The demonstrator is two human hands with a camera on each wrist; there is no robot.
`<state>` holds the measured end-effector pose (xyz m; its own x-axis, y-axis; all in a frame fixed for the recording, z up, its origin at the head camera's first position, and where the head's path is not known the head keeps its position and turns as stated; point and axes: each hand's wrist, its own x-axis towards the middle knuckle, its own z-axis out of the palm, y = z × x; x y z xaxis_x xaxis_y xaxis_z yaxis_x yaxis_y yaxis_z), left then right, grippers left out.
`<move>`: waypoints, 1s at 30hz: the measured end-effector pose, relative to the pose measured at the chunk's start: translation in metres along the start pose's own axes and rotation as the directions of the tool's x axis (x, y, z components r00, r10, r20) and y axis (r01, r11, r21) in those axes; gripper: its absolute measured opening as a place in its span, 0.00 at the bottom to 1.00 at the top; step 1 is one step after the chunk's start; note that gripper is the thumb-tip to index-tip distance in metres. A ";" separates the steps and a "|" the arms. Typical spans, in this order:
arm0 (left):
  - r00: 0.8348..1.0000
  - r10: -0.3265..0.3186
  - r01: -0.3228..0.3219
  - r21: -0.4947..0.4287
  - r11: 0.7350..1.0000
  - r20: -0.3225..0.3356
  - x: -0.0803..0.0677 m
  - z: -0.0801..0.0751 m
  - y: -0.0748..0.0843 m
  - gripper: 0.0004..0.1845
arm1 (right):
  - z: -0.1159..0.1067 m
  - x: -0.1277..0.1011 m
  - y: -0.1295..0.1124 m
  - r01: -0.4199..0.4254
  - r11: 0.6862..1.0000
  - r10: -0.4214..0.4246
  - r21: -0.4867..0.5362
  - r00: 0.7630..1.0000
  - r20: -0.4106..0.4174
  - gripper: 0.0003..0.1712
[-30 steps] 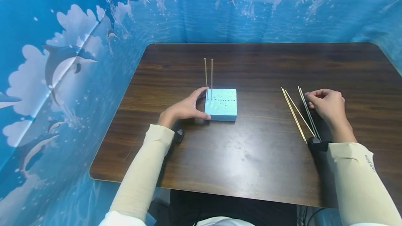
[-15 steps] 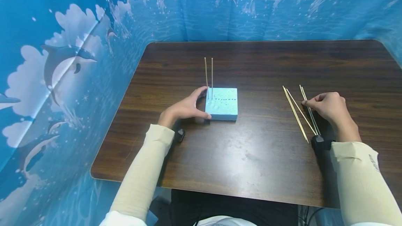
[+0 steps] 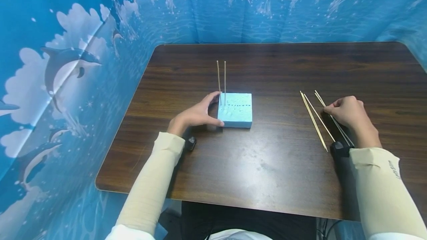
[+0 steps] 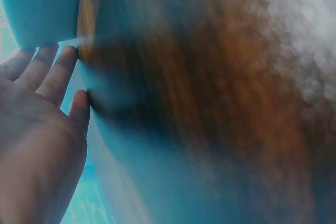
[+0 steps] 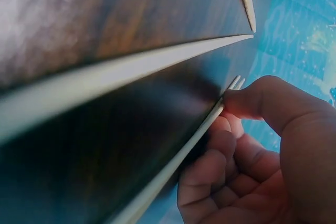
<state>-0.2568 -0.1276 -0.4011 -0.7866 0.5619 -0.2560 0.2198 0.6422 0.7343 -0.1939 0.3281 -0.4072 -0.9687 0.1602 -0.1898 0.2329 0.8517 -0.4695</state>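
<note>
A light-blue foam block (image 3: pixel 237 113) with rows of small holes sits left of the table's middle. Two thin wooden skewers (image 3: pixel 225 79) stand upright in its far left part. My left hand (image 3: pixel 197 115) holds the block's left side, thumb at the near corner and fingers behind. The left wrist view shows fingertips touching the block (image 4: pixel 39 9). To the right, my right hand (image 3: pixel 350 112) pinches thin wooden skewers (image 3: pixel 320 99) between thumb and finger. Two skewer ends (image 5: pixel 236 83) poke past the thumb in the right wrist view; whether both are gripped, I cannot tell.
Several loose skewers (image 3: pixel 313 121) lie slanted on the brown wooden table (image 3: pixel 273 166), just left of my right hand. A blue dolphin-print curtain (image 3: pixel 213 21) surrounds the table's back and left. Both wrists carry a small black device (image 3: pixel 191 143).
My right hand has come down onto the skewers beside it and pinches them. Their near ends have swung right, while their far ends shifted slightly left. My left hand and the block stay put.
</note>
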 end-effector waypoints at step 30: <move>1.000 -0.014 0.014 0.022 1.000 0.000 0.001 -0.001 -0.001 0.61 | -0.001 -0.014 -0.115 0.428 0.828 -0.204 0.363 0.832 -0.515 0.08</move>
<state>-0.2586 -0.1278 -0.4015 -0.7897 0.5526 -0.2664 0.2213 0.6617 0.7164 -0.2075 0.2283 -0.3491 -0.8983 0.2166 0.3824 -0.1903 0.5925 -0.7828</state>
